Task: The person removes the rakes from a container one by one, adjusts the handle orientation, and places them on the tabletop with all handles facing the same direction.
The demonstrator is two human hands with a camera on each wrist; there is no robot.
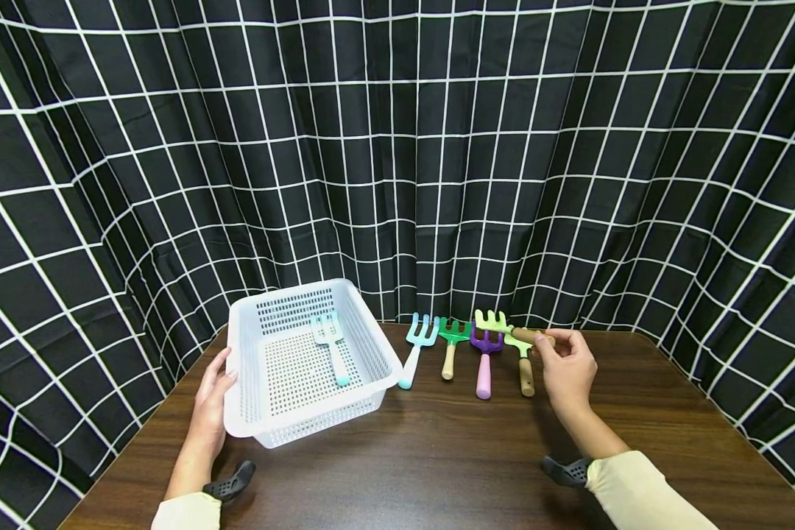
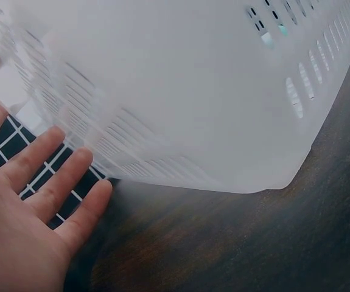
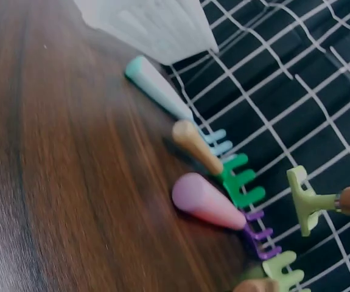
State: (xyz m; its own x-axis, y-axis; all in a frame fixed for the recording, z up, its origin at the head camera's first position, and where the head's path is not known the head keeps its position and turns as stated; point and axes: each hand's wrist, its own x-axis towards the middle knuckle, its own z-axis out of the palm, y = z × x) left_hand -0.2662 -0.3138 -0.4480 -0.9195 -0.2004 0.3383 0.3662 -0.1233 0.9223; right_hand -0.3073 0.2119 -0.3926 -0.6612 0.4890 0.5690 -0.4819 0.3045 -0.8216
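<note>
My left hand (image 1: 207, 408) is at the left side of a white perforated plastic basket (image 1: 252, 433), its fingers (image 2: 80, 210) spread and fairly straight with the tips against the wall. Inside the basket lies a light-blue garden hand fork (image 1: 331, 342). Between thumb and fingers, my right hand (image 1: 570, 368) pinches the wooden handle of a light green hand fork (image 1: 492, 321), raised above the row with its tines pointing left. Below it lies another light green fork (image 1: 526, 372) with a wooden handle. A purple fork with a pink handle (image 1: 483, 375) lies beside that one.
Farther left in the row lie a green fork with a wooden handle (image 1: 449, 357) and a blue fork with a pale handle (image 1: 413, 361), close to the basket's right corner. All rest on a brown wooden table (image 1: 397, 471). A black gridded curtain (image 1: 404, 147) hangs behind.
</note>
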